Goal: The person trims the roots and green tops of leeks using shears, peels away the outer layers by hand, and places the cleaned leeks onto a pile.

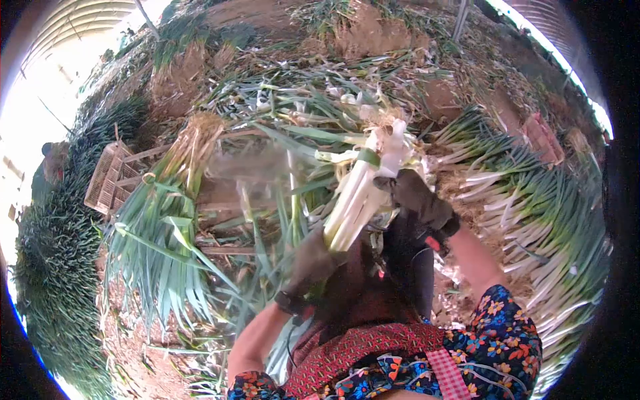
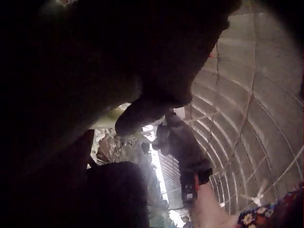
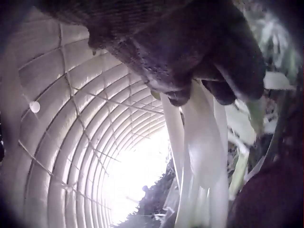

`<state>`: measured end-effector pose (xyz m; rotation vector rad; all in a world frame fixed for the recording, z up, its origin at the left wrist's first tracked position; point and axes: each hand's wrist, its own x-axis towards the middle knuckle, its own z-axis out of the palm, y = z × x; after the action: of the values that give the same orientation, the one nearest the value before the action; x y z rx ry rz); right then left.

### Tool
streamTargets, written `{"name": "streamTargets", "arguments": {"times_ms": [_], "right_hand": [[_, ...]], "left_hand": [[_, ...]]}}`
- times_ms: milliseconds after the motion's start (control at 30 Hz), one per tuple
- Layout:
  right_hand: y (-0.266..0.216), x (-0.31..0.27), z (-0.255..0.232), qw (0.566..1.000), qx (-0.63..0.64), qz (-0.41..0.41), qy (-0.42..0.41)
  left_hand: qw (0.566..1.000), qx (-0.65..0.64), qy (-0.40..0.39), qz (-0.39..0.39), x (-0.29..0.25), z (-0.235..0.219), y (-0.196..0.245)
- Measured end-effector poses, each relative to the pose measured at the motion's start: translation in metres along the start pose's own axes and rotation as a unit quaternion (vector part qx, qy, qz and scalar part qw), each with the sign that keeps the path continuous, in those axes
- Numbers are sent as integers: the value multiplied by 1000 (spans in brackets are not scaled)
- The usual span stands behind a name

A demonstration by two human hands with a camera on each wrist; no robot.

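A bunch of large green onions (image 1: 353, 197) slants in front of the person's body, its white root ends pointing away. Around its white part runs a green band (image 1: 369, 157). The left hand (image 1: 310, 263), in a dark glove, grips the bunch at its near end. Higher up, the gloved right hand (image 1: 421, 200) holds the white stalks from the right side. Its fingers bend over the stalks (image 3: 204, 137) in the right wrist view. In the left wrist view the dark left glove (image 2: 161, 61) fills much of the picture and hides most of the bunch.
Loose onions and trimmed leaves (image 1: 280, 100) lie heaped ahead. Rows of onions (image 1: 533, 200) cover the ground on the right. A leafy bundle (image 1: 160, 233) lies to the left beside a plastic crate (image 1: 107, 177). Curved greenhouse walling (image 3: 85, 142) rises behind.
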<state>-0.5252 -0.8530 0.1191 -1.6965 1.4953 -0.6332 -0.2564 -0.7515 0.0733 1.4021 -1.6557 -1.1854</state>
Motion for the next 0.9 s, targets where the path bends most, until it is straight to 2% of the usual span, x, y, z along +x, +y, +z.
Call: {"name": "streamTargets", "arguments": {"times_ms": [33, 67, 100, 133, 167, 267, 333, 400, 467, 567, 633, 700, 800, 900], "right_hand": [[-35, -15, -23, 995, -25, 83, -47], [-17, -6, -44, 993, -110, -45, -4], [-1, 3, -65, 956, -227, -170, 72], [16, 12, -85, 891, -330, -263, 170], [36, 24, -113, 836, -393, -297, 240], [124, 64, -229, 826, -376, -169, 384], [62, 44, -254, 876, -191, -59, 438], [45, 38, -265, 874, -168, -47, 454], [32, 39, -256, 894, -213, -84, 384], [12, 45, -203, 937, -275, -131, 169], [1, 44, -159, 941, -306, -142, 12], [3, 39, -113, 924, -335, -147, -116], [5, 32, -70, 892, -366, -145, -221], [10, 32, -60, 875, -394, -129, -252]], "left_hand": [[999, 17, 31, -29, -2, 6, 0], [998, 52, 31, -33, -1, 9, 0], [995, 86, 31, -37, -1, 11, -2], [991, 122, 30, -43, -2, 16, -1], [986, 158, 28, -48, -3, 22, 0], [960, 275, 41, -32, -8, 32, 11], [938, 339, 74, 14, -16, 39, 14], [952, 296, 68, 35, -17, 44, 10], [950, 296, 73, 63, -18, 47, 6], [928, 345, 91, 108, -20, 53, 7], [920, 360, 101, 113, -23, 53, 15], [922, 353, 104, 120, -25, 55, 10], [919, 365, 99, 110, -23, 59, 6], [917, 364, 114, 120, -25, 61, 6]]}}
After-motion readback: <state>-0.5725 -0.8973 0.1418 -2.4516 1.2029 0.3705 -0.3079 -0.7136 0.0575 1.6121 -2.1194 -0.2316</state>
